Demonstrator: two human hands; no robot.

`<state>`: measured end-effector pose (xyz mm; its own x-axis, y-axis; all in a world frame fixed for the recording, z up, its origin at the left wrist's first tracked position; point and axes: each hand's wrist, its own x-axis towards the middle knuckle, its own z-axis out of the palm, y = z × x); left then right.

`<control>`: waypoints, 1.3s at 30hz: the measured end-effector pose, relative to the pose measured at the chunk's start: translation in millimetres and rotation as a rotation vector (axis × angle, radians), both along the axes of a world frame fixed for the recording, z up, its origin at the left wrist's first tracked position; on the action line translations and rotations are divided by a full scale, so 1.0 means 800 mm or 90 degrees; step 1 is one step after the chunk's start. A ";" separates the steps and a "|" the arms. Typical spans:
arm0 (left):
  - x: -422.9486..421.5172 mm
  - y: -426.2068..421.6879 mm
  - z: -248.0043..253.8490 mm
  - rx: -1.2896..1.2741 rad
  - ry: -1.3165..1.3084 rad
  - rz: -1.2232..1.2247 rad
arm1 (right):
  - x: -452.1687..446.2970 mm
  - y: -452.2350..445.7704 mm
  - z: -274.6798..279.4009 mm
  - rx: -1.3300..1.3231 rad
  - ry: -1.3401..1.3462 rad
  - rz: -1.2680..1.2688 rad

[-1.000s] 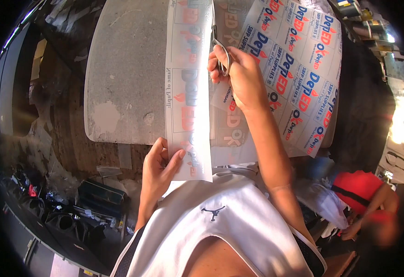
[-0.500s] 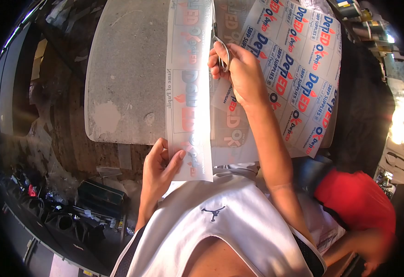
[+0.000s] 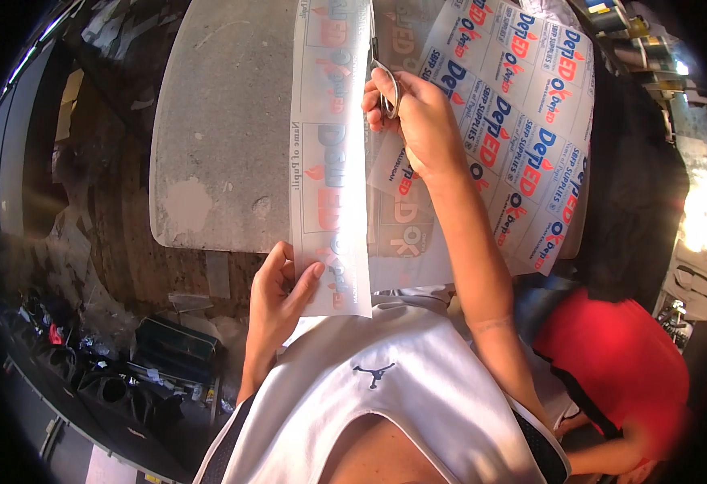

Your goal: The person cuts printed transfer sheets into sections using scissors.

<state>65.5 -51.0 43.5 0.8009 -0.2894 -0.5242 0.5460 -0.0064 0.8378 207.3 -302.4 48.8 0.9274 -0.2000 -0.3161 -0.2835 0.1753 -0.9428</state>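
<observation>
My left hand (image 3: 277,290) pinches the near left corner of a long printed strip (image 3: 329,202), whose lettering shows mirrored through the translucent sheet. Metal scissors (image 3: 389,101) are in my right hand (image 3: 418,117), fingers through the loops and blades pointing away from me. They lie along the strip's right edge, near the top of the view; the blade tips are hard to make out. To the right of that edge is the wider translucent sheet (image 3: 406,270) with the same print, partly under my right forearm. Several printed labels show on another sheet (image 3: 523,129) at the right.
A worn grey tabletop (image 3: 216,145) lies under the sheets. Another person in a red shirt (image 3: 620,363) bends down close by on my right. A dark green box (image 3: 176,343) and clutter are at the lower left; rolls and tools line the far right.
My right hand and the scissors have shifted very slightly to the left. The person in red has moved a little leftward and lower. My left hand keeps its place on the strip.
</observation>
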 end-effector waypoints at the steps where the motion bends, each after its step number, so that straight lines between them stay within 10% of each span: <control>1: -0.001 0.001 -0.002 -0.005 0.006 0.000 | 0.001 0.000 -0.001 -0.003 0.000 0.002; 39: 0.012 0.017 0.012 0.037 -0.032 -0.029 | 0.076 -0.049 0.044 -0.019 -0.124 -0.007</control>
<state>75.4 -37.1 52.9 0.8131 -0.2971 -0.5007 0.5014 -0.0797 0.8615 268.4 -341.3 84.3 0.9682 -0.2171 -0.1241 -0.0930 0.1480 -0.9846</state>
